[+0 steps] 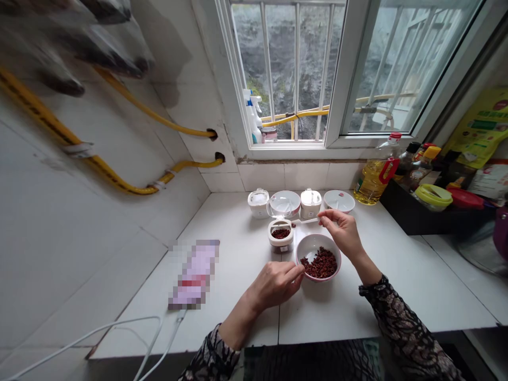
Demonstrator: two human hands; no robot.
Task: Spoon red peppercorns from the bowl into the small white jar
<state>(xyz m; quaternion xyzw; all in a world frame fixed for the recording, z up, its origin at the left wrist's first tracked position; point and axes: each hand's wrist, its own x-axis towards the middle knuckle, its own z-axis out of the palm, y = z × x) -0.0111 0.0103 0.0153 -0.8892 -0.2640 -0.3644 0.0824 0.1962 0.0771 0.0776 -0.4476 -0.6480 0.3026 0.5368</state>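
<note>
My right hand (342,233) pinches the end of a small white spoon (307,221), its scoop end close to an open seasoning jar (281,247). Dark red peppercorns (280,233) show inside that jar, and its clear lid is flipped up at the back. Just right of the jar is a white bowl (312,242) with a pink rim, partly filled with the same kind of dark red peppercorns (322,263). The fingers of my left hand (278,281) are closed on the bowl's left front rim.
Behind the jar stand two lidded seasoning jars (259,205) (310,203) and two white bowls (288,201) (339,201). An oil bottle (371,182) and a black box (400,211) of condiments are at right. A blurred-out phone (195,275) with a white cable (172,336) lies left.
</note>
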